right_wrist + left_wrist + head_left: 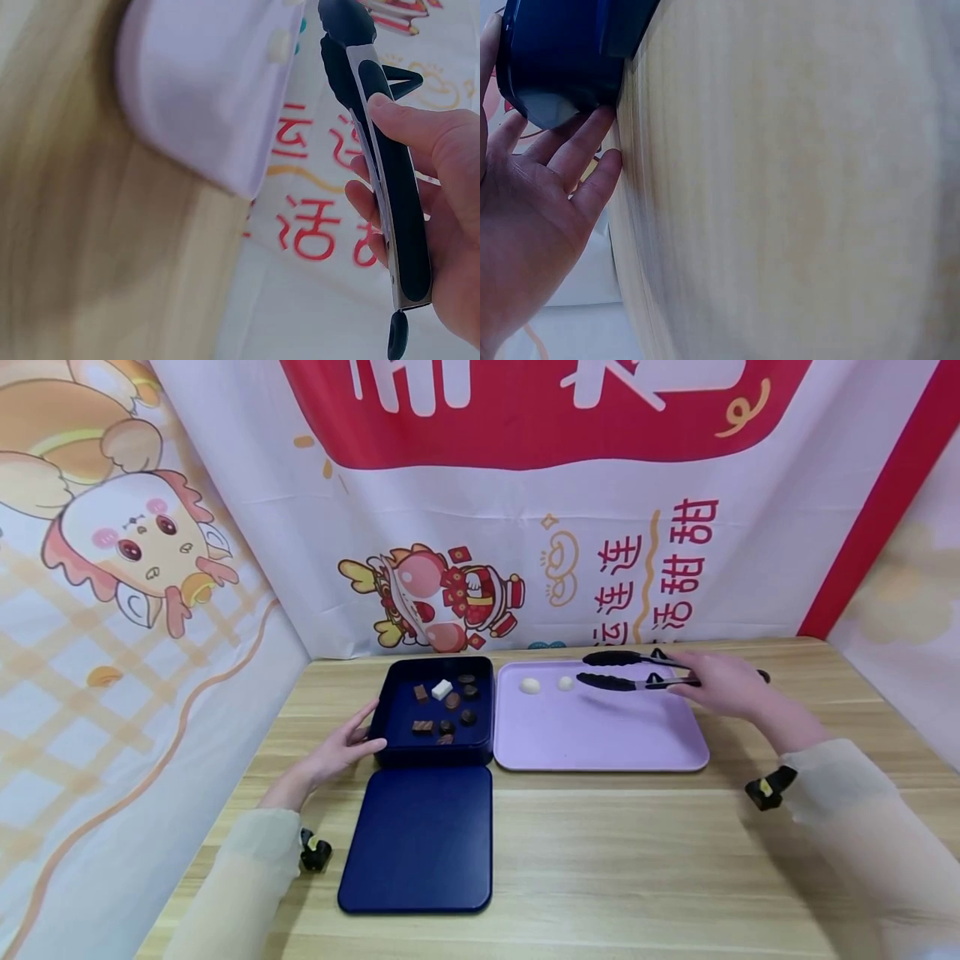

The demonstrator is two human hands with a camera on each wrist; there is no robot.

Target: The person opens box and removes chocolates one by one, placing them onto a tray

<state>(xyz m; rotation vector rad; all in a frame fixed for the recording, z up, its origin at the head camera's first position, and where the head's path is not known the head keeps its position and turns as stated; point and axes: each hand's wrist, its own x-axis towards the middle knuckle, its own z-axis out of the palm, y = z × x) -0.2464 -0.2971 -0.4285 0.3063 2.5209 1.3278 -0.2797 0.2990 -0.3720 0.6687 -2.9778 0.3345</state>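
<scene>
My right hand [716, 683] grips a pair of black-tipped tongs [394, 180], thumb on one arm and fingers wrapped round the other. The tongs' tips [607, 682] are a little apart with nothing between them, over the lilac tray [600, 739]. Two small whitish round pieces lie on that tray, the nearer one [566, 683] just left of the tips. With fairly straight fingers, my left hand [337, 752] touches the left side of a dark blue box [435, 755], its thumb at the front left corner. Inside are several brown chocolates [423, 727] and one white block [442, 690].
In front of the box lies a flat dark blue lid [420, 843] on the wooden table [637, 860]. The tray stands right beside the box. A printed cloth [465, 502] hangs behind the table's back edge, and another cloth [112, 693] closes off the left.
</scene>
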